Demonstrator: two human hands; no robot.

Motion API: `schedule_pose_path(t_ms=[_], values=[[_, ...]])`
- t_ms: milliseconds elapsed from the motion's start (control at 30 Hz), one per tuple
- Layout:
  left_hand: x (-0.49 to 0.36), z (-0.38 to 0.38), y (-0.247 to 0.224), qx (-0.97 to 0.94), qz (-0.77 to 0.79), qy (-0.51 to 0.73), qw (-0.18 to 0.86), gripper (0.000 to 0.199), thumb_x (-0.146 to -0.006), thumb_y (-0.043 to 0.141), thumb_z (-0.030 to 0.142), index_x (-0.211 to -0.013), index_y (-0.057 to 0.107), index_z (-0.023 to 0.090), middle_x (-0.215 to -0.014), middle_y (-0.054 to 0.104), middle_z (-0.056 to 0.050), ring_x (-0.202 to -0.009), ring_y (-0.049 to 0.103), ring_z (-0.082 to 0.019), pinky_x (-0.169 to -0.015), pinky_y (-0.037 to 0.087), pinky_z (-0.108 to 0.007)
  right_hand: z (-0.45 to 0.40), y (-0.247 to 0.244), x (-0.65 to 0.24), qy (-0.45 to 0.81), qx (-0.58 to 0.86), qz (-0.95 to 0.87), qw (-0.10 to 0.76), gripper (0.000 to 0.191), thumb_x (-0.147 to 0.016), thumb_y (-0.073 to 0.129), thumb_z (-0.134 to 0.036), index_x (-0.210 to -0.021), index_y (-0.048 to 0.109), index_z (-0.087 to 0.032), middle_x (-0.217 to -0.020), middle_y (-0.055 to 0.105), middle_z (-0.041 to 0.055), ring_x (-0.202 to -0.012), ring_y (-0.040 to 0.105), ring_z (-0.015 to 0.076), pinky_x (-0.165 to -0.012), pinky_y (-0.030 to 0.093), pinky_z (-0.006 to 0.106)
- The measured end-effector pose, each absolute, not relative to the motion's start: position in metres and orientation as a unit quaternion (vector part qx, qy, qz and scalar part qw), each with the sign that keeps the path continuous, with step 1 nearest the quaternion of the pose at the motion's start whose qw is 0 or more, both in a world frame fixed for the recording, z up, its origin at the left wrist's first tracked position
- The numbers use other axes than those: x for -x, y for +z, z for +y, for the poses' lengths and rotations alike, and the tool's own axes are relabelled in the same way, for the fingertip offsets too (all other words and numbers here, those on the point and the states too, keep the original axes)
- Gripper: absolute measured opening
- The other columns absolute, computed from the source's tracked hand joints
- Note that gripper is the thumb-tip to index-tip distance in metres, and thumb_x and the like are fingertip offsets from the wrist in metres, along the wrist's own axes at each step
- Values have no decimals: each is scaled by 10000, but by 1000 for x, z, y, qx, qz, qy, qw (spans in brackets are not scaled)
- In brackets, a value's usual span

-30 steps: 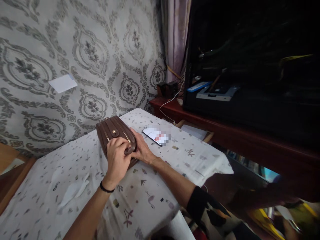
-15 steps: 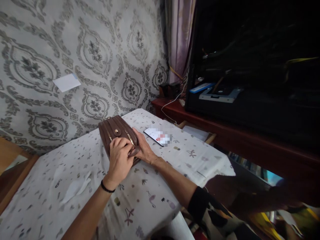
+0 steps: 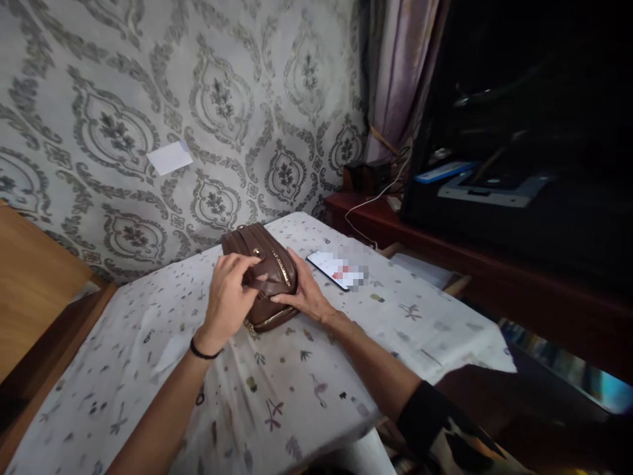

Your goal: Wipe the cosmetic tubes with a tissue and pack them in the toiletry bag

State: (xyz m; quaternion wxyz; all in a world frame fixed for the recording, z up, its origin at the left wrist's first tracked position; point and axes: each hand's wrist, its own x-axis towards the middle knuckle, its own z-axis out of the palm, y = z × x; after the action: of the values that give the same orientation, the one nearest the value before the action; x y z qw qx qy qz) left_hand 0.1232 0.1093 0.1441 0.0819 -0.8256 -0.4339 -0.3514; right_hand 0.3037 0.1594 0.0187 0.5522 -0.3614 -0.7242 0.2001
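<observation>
A brown leather handbag [image 3: 270, 267] with gold-coloured zips and a round gold snap lies on the patterned white tablecloth [image 3: 222, 402]. My left hand [image 3: 230, 290] is at its near left side, fingers bent over a strap or flap at the top of the bag. The bag hides some of those fingertips. On the opposite side, my right hand [image 3: 309, 293] grips the handbag's right end, thumb in front and fingers along the side. A phone [image 3: 329, 269] with a lit, partly blurred screen lies flat to the right of the bag, touched by neither hand.
A crumpled whitish piece [image 3: 171, 349] lies left of my left wrist. Behind the table is a patterned wall with a white paper [image 3: 171, 158] on it. At right stand a dark red cabinet [image 3: 475, 257], a large black screen [image 3: 534, 119] and a white cable [image 3: 368, 201].
My left hand has drawn back leftward from the zip, its fingers lifting the strap or flap. The right hand stays on the bag's end. The view has swung left.
</observation>
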Motion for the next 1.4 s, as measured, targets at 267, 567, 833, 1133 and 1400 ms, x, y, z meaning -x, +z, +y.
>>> schedule_pose_path(t_ms=[267,567,833,1133,1400], values=[[-108,108,145,818,-467,-335,26,94,-844,700,186,-764,656,212,-790,640,-6,-824,550,-206,-728,422,-323,157,22,-304,196,374,-725,545,1188,-705,698,-781,-1613,165,-230,-1546,414,179,-1436,376,406,-1188,304,593],[-102,107,136,815,-458,-354,22,100,-868,608,128,-815,645,204,-878,663,-35,-892,553,-229,-790,452,-354,151,22,-295,149,390,-719,555,1232,-710,712,-761,-1610,110,-174,-1522,395,223,-1426,378,412,-1168,329,615],[-107,109,131,794,-465,-392,1,217,-906,587,194,-695,544,215,-758,577,-11,-805,512,-214,-729,398,-334,138,26,-273,87,418,-684,591,1118,-767,668,-746,-1584,155,-182,-1486,378,220,-1398,395,386,-1152,362,613],[-110,104,119,758,-478,-444,-23,193,-907,607,202,-735,520,224,-806,566,-14,-850,498,-218,-745,400,-330,139,27,-275,81,426,-689,581,1045,-793,707,-650,-1575,170,-212,-1475,400,194,-1382,413,376,-1137,380,618],[-110,103,117,755,-471,-455,-30,216,-900,620,190,-713,517,222,-849,601,-25,-892,507,-224,-794,418,-350,136,30,-274,94,430,-685,581,993,-810,703,-582,-1570,187,-204,-1476,403,186,-1388,405,365,-1145,372,599]])
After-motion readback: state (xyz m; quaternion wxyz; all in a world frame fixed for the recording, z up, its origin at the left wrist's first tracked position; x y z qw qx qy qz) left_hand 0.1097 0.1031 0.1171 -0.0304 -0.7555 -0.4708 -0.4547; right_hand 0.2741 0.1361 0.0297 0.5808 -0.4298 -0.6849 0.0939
